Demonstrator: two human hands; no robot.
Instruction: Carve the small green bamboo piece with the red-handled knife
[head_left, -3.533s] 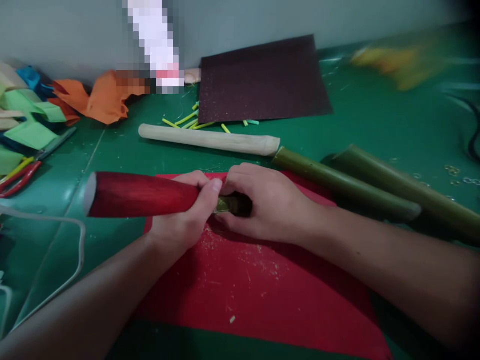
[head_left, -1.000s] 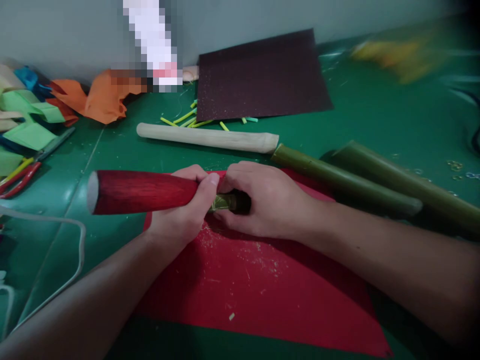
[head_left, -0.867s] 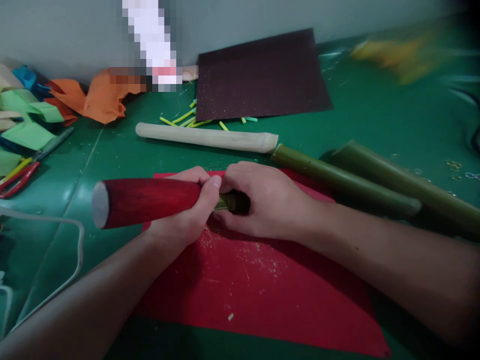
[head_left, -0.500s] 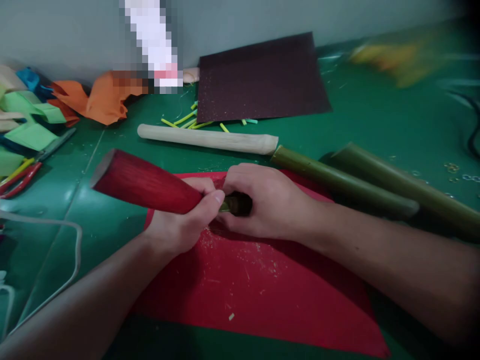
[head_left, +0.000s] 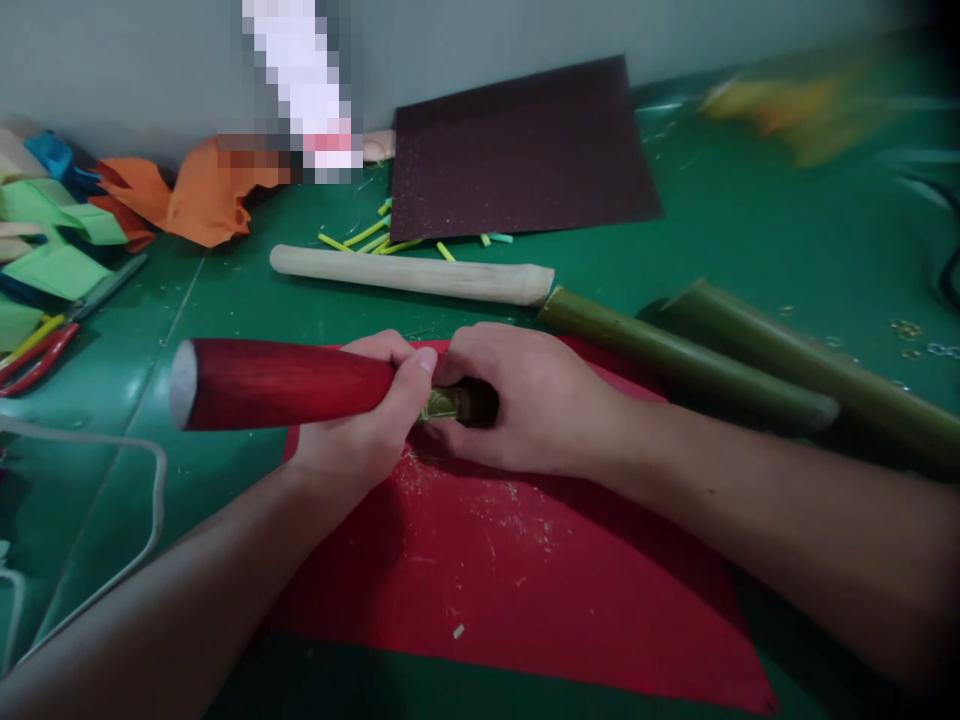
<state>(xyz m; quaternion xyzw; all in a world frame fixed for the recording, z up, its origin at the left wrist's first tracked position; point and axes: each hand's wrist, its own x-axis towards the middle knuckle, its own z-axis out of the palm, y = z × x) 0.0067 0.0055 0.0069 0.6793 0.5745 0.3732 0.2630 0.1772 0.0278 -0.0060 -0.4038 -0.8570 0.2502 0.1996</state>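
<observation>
Green table (head_left: 735, 230); left grip (head_left: 367, 440) clenched on red stick (head_left: 277, 383); right grip (head_left: 532, 410) clenched on dark stub (head_left: 469, 403) (mostly hidden).

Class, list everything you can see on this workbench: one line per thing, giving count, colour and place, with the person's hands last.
red stick: 1, red with pale end, left of centre
greenish piece: 1, green-dark, at the stick's right end
red sheet: 1, red, under the hands, flecked with shavings
dark sheet: 1, dark brown, back centre
pale stick: 1, cream, behind the hands
bamboo poles: 2, olive green, right
cutting tool: 1, red handles, left edge
paper scraps: several, orange, green, blue, back left
cable: 1, white, front left
table: 1, green, beneath everything
left hand: 1, grips the red stick
right hand: 1, closed over the greenish piece
</observation>
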